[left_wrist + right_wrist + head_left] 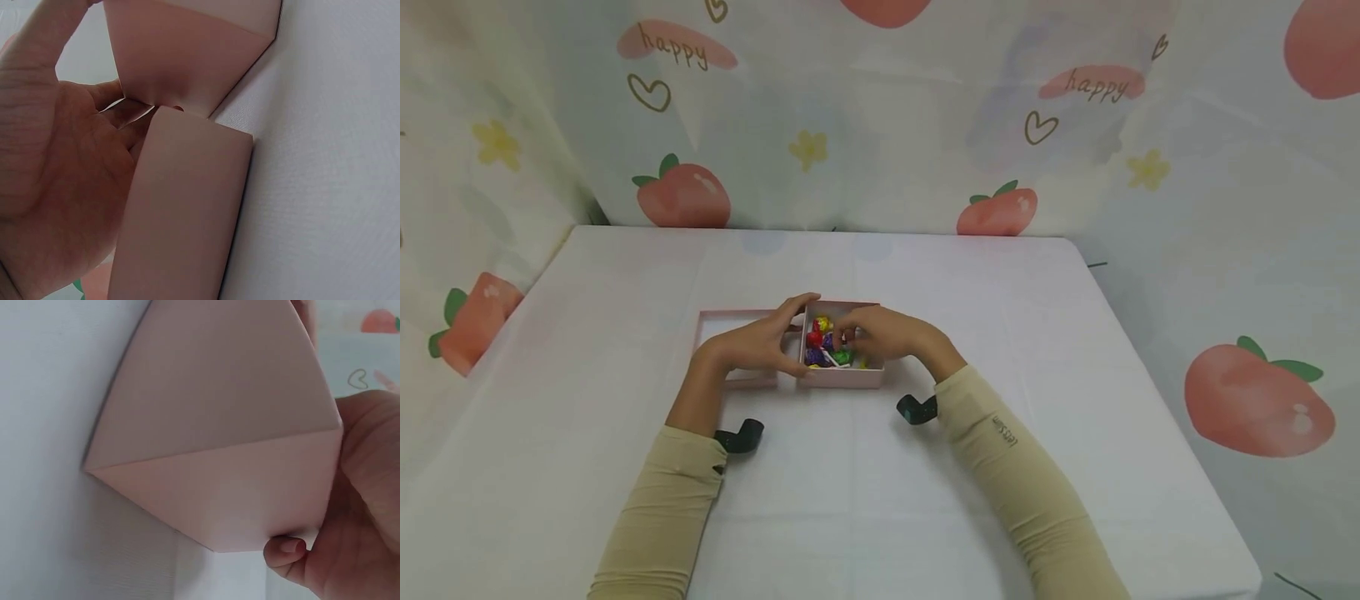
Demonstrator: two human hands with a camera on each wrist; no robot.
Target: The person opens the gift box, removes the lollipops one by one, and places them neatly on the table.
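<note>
A pink box [842, 379] stands upright on the table with several bright wrapped candies [815, 357] inside; a white stick among them looks like a lollipop's. My left hand [760, 342] grips the box's left side, thumb at the near corner and fingers toward the far one. In the left wrist view its palm [69, 162] is beside two pink walls. My right hand [883, 331] reaches over the right wall, fingertips down among the candies, so what they hold is hidden. The right wrist view shows its little finger [286, 551] bent against the outside wall.
A shallow pink tray or lid [737, 313] with a white inside lies left of the box, partly under my left hand. A white cloth covers the table [865, 483]. Black wrist-worn pieces [743, 436] hang by both sleeves. A printed curtain [887, 150] stands behind.
</note>
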